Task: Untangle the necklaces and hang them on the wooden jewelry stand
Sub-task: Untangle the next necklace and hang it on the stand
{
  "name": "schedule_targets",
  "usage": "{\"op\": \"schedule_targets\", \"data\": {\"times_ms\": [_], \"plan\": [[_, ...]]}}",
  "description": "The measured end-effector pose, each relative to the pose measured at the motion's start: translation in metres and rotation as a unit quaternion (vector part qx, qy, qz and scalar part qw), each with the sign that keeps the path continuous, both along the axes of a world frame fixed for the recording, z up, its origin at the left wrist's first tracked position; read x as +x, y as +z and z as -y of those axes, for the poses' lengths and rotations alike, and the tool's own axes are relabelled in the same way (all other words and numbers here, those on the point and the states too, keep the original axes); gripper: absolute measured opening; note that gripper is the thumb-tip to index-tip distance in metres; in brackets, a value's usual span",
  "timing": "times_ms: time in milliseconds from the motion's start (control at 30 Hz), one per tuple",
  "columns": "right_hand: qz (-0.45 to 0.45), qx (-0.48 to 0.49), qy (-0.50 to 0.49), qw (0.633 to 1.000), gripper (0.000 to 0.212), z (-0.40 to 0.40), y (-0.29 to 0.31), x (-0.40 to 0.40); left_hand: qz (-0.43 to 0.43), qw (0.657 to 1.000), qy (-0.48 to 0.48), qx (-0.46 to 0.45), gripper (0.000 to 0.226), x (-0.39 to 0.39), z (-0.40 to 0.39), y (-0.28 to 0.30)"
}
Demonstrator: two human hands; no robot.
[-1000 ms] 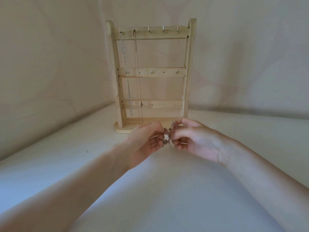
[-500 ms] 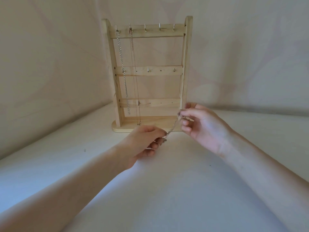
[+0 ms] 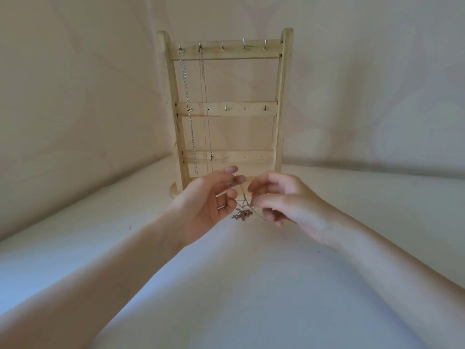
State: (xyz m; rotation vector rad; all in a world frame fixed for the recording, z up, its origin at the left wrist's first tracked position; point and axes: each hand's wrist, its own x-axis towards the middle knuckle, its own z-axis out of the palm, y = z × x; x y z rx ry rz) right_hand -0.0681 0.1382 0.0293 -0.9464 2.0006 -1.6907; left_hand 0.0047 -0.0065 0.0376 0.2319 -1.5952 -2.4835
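Observation:
A wooden jewelry stand (image 3: 280, 102) stands upright at the back of the white surface. Two silver chains hang from its top-left hooks: a thick-linked chain (image 3: 189, 114) and a thin chain (image 3: 205, 107). In front of the stand's base, my left hand (image 3: 211, 202) holds a thin tangled necklace (image 3: 242, 213) between thumb and fingertips, palm turned toward me. My right hand (image 3: 284, 200) pinches the same necklace lower down, at a knot. A bunched clump of chain links dangles between the two hands, just above the surface.
Three top-row hooks (image 3: 243, 44) on the right carry nothing, as do the middle-bar hooks (image 3: 226, 107). A pale fabric backdrop (image 3: 377, 84) rises behind the stand. The white surface (image 3: 239, 285) spreads toward me under both forearms.
The hands, first together, drew apart with the chain stretched between them. Now they are close again, the left hand raised with its palm turned up, and a clump of chain hangs between them.

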Motion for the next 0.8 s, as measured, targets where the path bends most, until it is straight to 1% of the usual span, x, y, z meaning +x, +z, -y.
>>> {"op": "schedule_targets", "data": {"times_ms": [67, 133, 267, 333, 367, 433, 500, 600, 633, 667, 733, 800], "plan": [[-0.019, 0.029, -0.002, 0.999, 0.016, 0.002, -0.003, 0.002, 0.003, 0.998, -0.002, -0.065, 0.026, 0.001, -0.002, -0.003], [-0.039, 0.041, -0.037, 0.998, 0.014, 0.002, -0.005, 0.000, 0.003, 0.993, -0.001, -0.122, 0.036, 0.001, -0.004, -0.006], [-0.070, 0.034, -0.105, 0.991, 0.011, -0.002, -0.006, -0.009, 0.009, 0.985, 0.036, -0.171, 0.047, 0.002, -0.005, -0.008], [-0.146, 0.073, -0.109, 0.981, 0.011, -0.002, -0.007, -0.010, 0.011, 0.978, 0.042, -0.206, 0.050, 0.003, -0.006, -0.010], [-0.197, 0.107, -0.107, 0.969, 0.011, -0.001, -0.008, -0.011, 0.010, 0.974, 0.034, -0.222, 0.049, 0.004, -0.007, -0.010], [-0.281, 0.175, -0.111, 0.937, 0.009, -0.001, -0.011, -0.010, 0.005, 0.972, 0.006, -0.234, 0.040, 0.005, -0.008, -0.008], [-0.303, 0.188, -0.131, 0.925, 0.008, -0.002, -0.011, -0.011, 0.001, 0.978, -0.005, -0.211, 0.031, 0.005, -0.008, -0.005], [-0.280, 0.143, -0.171, 0.934, 0.005, -0.003, -0.007, -0.014, 0.002, 0.989, 0.029, -0.144, 0.025, 0.002, -0.004, -0.003], [-0.254, 0.117, -0.177, 0.943, 0.006, -0.003, -0.006, -0.013, 0.005, 0.991, 0.043, -0.130, 0.024, 0.001, -0.002, -0.004], [-0.211, 0.082, -0.174, 0.958, 0.008, -0.003, -0.004, -0.012, 0.010, 0.991, 0.056, -0.125, 0.024, 0.000, -0.001, -0.004], [-0.096, 0.011, -0.138, 0.986, 0.010, -0.003, 0.001, -0.008, 0.025, 0.984, 0.080, -0.159, 0.024, -0.001, 0.001, -0.005], [-0.024, -0.020, -0.099, 0.995, 0.009, -0.005, 0.005, -0.007, 0.045, 0.964, 0.096, -0.243, 0.021, 0.000, 0.000, -0.006]]}}
